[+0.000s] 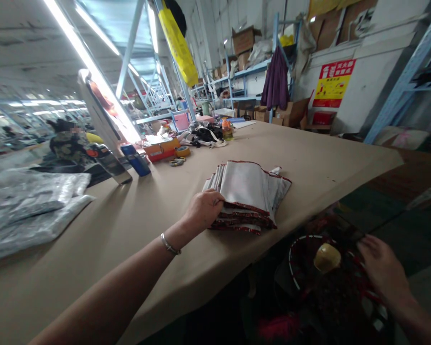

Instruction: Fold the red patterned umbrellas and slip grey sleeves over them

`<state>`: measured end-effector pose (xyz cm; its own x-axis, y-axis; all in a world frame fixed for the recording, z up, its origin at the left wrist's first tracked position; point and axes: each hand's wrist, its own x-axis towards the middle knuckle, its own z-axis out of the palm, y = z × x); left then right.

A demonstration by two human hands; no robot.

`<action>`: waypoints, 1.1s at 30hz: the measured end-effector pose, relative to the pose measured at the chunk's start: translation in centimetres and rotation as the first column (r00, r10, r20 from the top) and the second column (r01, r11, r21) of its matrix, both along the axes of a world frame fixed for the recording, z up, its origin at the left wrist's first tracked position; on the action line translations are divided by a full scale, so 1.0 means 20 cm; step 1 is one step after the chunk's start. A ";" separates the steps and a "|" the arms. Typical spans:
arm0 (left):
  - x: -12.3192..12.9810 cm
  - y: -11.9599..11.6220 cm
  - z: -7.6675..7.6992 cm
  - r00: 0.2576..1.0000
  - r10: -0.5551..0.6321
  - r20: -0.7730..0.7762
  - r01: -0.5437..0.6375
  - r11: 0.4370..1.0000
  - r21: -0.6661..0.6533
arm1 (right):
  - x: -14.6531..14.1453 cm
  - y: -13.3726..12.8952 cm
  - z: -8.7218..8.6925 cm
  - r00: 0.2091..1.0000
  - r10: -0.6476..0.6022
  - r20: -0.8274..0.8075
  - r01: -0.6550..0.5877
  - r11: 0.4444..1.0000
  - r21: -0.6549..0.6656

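A stack of grey-white cloth pieces (246, 184) with dark red edges lies near the edge of the brown-covered table (309, 148). My left hand (203, 209) pinches the near left corner of the top pieces. Off the table at the lower right, my right hand (382, 263) hangs beside a dark basket (292, 266) with a white-patterned rim. Its fingers are blurred and dim, so whether they hold anything is unclear. A yellowish round object (326, 258) is in the basket.
Clear plastic bags (32, 211) lie at the left. Beyond the stack are a blue bottle (136, 160), a tape roll (182, 152), an orange box (161, 149) and tangled black and white straps (204, 134). A person (70, 148) is at the far left.
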<state>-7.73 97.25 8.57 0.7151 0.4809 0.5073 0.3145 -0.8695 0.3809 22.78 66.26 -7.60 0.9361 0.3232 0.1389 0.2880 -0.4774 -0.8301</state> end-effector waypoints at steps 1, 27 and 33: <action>0.02 0.00 0.01 0.999 0.023 0.047 -0.021 0.999 -0.044 | -0.06 0.09 0.20 0.990 0.117 0.083 -0.121 0.992 0.040; 0.00 -0.69 0.09 0.769 0.213 0.603 0.547 0.268 -0.793 | -0.82 0.21 0.70 0.614 0.695 0.375 -0.631 0.717 -0.296; -0.03 -0.85 -0.13 0.938 -0.148 0.314 0.315 -0.016 -0.949 | -0.92 0.04 0.53 0.577 0.680 -0.452 -0.203 0.656 0.727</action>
<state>-8.37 80.18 5.98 0.8960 0.3883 -0.2154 0.0762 0.3436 0.9360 4.46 67.00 2.92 0.5846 0.8029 -0.1167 -0.3930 0.1544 -0.9065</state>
